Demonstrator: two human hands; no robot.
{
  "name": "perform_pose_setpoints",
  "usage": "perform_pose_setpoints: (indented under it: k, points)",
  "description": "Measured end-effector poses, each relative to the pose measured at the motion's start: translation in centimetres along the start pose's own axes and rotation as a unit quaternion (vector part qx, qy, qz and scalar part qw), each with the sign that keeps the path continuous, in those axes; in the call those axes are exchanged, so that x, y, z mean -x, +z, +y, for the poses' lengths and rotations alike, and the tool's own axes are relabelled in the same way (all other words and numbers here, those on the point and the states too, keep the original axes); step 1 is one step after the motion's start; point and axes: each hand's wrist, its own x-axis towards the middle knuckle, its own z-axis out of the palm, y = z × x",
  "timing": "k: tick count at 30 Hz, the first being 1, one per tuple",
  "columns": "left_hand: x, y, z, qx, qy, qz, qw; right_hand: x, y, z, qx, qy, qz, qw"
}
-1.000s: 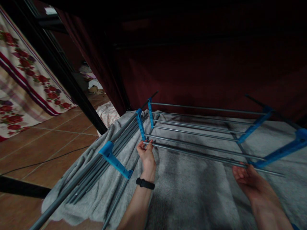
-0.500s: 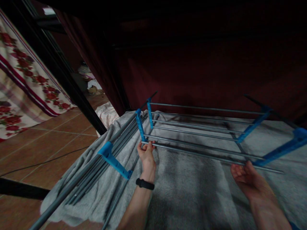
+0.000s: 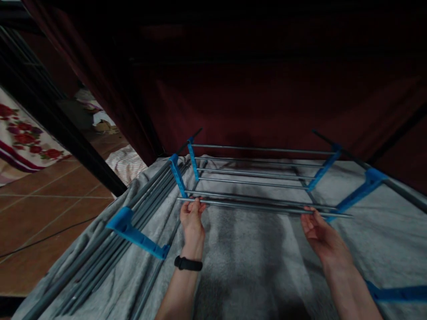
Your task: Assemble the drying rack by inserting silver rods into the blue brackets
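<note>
A thin grey metal rod (image 3: 247, 206) lies across the front of a partly built rack of grey tubes and blue plastic brackets. My left hand (image 3: 192, 216) pinches the rod near its left end, close beside a blue bracket (image 3: 178, 177). Toward the other end, my right hand (image 3: 315, 224) has its fingers around the same rod, near the right blue bracket (image 3: 358, 191). Behind it, several crossbars (image 3: 253, 182) span between the left and right brackets. Whether the rod's ends sit in the brackets, I cannot tell.
A grey blanket (image 3: 243, 266) lies under the rack. Several loose tubes (image 3: 130, 231) rest at the left, by another blue bracket (image 3: 140, 238). One more bracket (image 3: 400, 293) is at lower right. A dark post (image 3: 73, 129) and a maroon curtain (image 3: 267, 102) bound the space.
The right hand has moved up to the rod and now grips it. The left hand keeps its pinch. The whole view has shifted, so the rack appears further left.
</note>
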Motion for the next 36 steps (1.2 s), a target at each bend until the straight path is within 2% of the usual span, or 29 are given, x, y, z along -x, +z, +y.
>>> perform_pose_setpoints:
  k: [4, 8, 11, 18, 28, 32, 36]
  points:
    - [1.3, 0.4, 0.2, -0.013, -0.009, -0.059, 0.998, -1.0, -1.3, 0.3, 0.031, -0.043, -0.053, 0.997]
    - [3.0, 1.1, -0.3, -0.025, -0.023, -0.122, 0.992, -1.1, -1.3, 1.2, 0.052, -0.043, -0.095, 0.993]
    - [4.2, 1.6, -0.9, -0.06, -0.046, -0.184, 0.98, -0.5, -0.7, 2.1, 0.071, -0.015, -0.101, 0.992]
    - [7.1, 2.5, -2.3, -0.125, -0.075, -0.303, 0.942, 0.4, -0.2, 4.3, 0.059, 0.075, -0.066, 0.993]
    - [9.3, 2.9, -3.0, -0.13, -0.058, -0.356, 0.924, 2.2, -0.1, 6.5, 0.06, 0.119, -0.093, 0.987]
    - [10.3, 3.0, -2.9, -0.144, -0.026, -0.387, 0.91, 4.0, 0.4, 7.3, 0.056, 0.144, -0.141, 0.978]
    - [11.7, 3.2, -2.3, -0.129, -0.016, -0.428, 0.894, 5.7, 0.6, 8.0, 0.083, 0.198, -0.208, 0.954]
